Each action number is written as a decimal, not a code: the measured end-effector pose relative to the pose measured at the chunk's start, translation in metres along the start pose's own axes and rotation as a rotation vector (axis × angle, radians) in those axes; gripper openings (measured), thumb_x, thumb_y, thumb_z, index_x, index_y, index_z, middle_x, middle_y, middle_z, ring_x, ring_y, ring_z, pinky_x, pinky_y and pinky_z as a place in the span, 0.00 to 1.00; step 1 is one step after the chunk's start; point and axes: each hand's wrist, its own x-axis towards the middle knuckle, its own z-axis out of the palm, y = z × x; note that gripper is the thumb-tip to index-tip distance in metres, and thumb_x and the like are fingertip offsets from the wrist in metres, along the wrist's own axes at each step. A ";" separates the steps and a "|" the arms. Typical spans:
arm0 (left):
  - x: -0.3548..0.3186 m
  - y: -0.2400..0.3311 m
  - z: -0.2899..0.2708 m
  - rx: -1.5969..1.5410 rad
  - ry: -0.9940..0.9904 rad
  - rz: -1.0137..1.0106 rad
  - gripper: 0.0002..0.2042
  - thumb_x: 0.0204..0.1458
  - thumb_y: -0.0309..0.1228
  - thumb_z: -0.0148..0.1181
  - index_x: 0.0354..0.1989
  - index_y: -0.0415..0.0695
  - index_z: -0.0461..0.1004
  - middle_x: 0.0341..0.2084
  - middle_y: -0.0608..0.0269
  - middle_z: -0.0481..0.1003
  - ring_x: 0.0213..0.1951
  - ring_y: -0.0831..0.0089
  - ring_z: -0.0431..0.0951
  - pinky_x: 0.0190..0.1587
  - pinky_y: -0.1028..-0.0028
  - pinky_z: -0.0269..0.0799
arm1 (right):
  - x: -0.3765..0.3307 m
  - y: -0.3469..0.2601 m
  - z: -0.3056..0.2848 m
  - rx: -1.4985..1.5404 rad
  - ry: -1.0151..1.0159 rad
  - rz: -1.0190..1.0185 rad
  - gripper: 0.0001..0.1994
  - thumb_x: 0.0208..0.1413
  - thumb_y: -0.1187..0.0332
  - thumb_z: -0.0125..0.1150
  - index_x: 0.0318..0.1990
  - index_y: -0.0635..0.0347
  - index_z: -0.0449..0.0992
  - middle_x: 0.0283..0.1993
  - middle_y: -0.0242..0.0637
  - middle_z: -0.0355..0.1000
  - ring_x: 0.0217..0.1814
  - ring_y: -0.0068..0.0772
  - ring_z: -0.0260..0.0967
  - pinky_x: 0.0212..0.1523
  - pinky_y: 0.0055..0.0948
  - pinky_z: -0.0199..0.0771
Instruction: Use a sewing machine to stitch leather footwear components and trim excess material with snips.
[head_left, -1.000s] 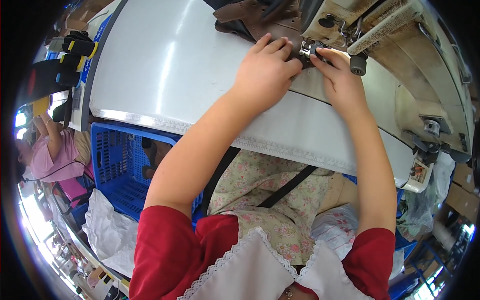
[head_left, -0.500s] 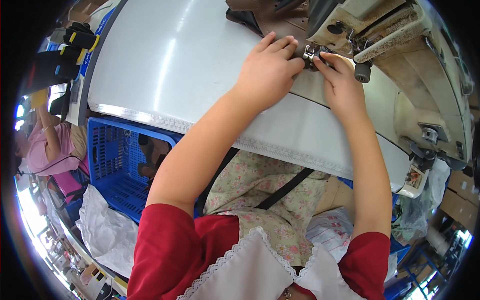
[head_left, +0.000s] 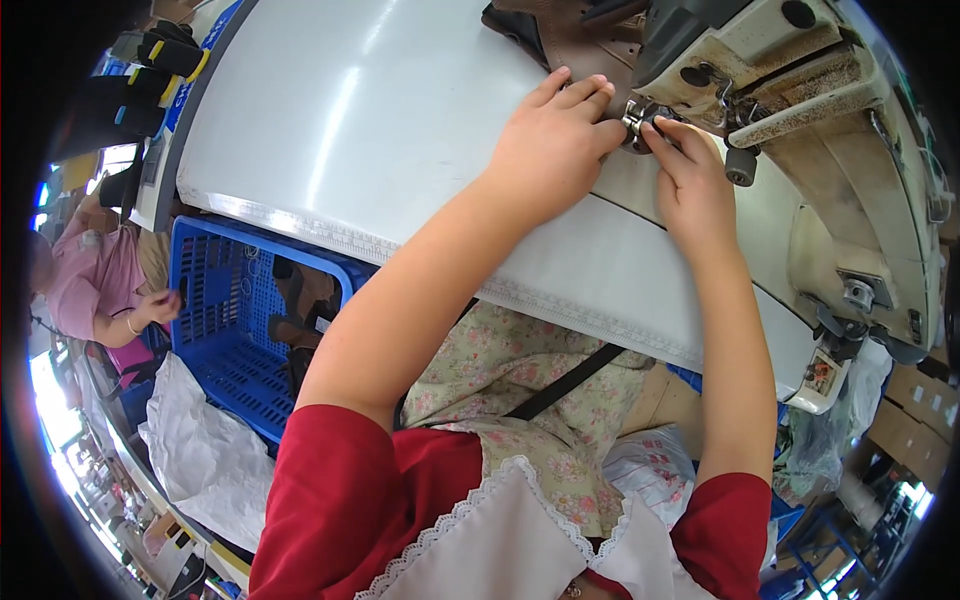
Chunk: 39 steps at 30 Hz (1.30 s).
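A brown leather piece (head_left: 570,42) with small punched holes, looking like a shoe upper, lies on the bed of a sewing machine (head_left: 840,150). My left hand (head_left: 558,140) rests over its near end, fingers close together on the leather and thumb beside the metal presser foot (head_left: 633,120). On the other side of the foot, my right hand (head_left: 690,175) is closed, thumb and index finger brought together at the foot. What sits between those right fingertips is hidden. The machine head covers part of the leather's far side.
A white worktable (head_left: 400,130) has a ruler strip (head_left: 340,238) along its front edge. Below on the left, a blue crate (head_left: 225,370) holds brown leather pieces, beside a crumpled white bag (head_left: 200,440). A person in pink (head_left: 100,280) sits at the far left. Cardboard boxes (head_left: 910,410) stand at right.
The view has shifted slightly, so table and machine sit a little differently in it. Both my hands remain at the presser foot. The person at the left has lowered an arm.
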 end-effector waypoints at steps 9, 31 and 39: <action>0.003 -0.003 0.004 -0.020 0.007 -0.053 0.10 0.48 0.25 0.57 0.39 0.47 0.79 0.53 0.57 0.75 0.62 0.66 0.69 0.67 0.60 0.59 | 0.000 -0.001 0.000 -0.013 -0.081 0.069 0.21 0.51 0.80 0.51 0.52 0.55 0.78 0.56 0.34 0.71 0.60 0.39 0.67 0.58 0.34 0.70; 0.006 -0.001 0.002 -0.083 -0.052 -0.053 0.15 0.44 0.20 0.57 0.42 0.43 0.79 0.52 0.55 0.74 0.62 0.60 0.68 0.65 0.59 0.62 | 0.000 0.001 0.004 0.048 0.037 0.048 0.21 0.47 0.77 0.55 0.51 0.53 0.79 0.32 0.44 0.73 0.37 0.49 0.70 0.41 0.45 0.71; 0.008 -0.001 -0.001 -0.081 -0.079 -0.047 0.15 0.43 0.21 0.58 0.42 0.43 0.78 0.51 0.54 0.74 0.61 0.57 0.68 0.65 0.57 0.62 | -0.004 0.000 0.002 0.046 -0.102 0.152 0.22 0.54 0.76 0.52 0.56 0.50 0.75 0.58 0.35 0.70 0.57 0.40 0.70 0.51 0.33 0.74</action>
